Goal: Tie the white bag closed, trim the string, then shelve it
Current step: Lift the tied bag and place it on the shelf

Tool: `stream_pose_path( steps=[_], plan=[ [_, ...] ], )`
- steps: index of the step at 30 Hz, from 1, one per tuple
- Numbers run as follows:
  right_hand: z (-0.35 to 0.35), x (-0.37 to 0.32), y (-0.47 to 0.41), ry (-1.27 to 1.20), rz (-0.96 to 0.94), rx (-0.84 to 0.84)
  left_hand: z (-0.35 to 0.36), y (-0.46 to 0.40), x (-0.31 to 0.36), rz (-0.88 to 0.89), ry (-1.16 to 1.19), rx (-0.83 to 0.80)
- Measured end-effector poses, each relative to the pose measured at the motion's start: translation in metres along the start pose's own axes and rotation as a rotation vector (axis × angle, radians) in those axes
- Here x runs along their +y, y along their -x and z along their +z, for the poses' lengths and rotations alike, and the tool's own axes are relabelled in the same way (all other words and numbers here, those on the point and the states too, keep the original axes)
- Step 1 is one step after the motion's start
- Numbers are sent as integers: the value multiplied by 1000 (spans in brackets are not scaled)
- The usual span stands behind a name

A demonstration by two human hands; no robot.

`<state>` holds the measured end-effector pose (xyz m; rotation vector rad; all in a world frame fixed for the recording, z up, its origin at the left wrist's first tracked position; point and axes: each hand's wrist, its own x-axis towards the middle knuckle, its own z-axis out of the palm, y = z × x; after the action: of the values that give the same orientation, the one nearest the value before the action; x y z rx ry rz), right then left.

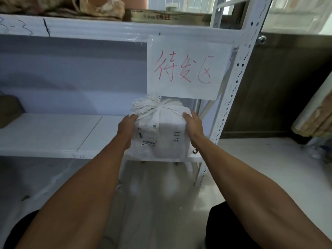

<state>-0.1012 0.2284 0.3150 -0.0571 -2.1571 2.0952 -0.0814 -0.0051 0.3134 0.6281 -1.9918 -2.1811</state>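
— Bag position?
— I see the white bag (161,133) lying at the shelf (53,133)'s front right corner, beneath the paper sign (188,69). Its long axis runs front to back; the tied, frayed neck (150,106) points toward the shelf's rear.
— Grip?
— My left hand (126,126) and right hand (193,126) clasp its two sides, fingers curled over the top edges.

White paper sign (188,69) with red handwritten characters hung taped at upper center-right. Crumpled tan fabric (71,6) lay at upper left, a flat cardboard box (167,16) beside it. Brown object (9,110) sat at left edge. Dark wood cabinet (280,83) stood at right.
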Motion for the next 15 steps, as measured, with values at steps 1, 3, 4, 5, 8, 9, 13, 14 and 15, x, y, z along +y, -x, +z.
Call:
stream_pose_path(
  steps=[1,3,4,5,8,9,13,14,15],
  plan=[
    [0,1,-7,20,-4,-1,1,-5,-2,-8,-4,-7],
    [2,3,-20,59,-10,-10,4,-17,-7,-39,4,-20],
    [4,4,-28,69,-18,-13,6,-23,-8,-48,10,-21],
    [7,4,-37,74,-24,-8,10,-30,-8,-48,21,-22],
    [15,4,-68,117,-21,-7,25,-60,-7,-12,51,-16],
    [19,9,-83,126,-19,-6,30,-74,-7,3,41,-16],
    [27,28,-142,133,20,18,48,-136,-2,65,-10,-41],
    [27,33,-156,115,15,26,54,-152,1,72,-21,-49],
    [28,39,-172,90,13,38,62,-170,1,79,-33,-55]
  ],
)
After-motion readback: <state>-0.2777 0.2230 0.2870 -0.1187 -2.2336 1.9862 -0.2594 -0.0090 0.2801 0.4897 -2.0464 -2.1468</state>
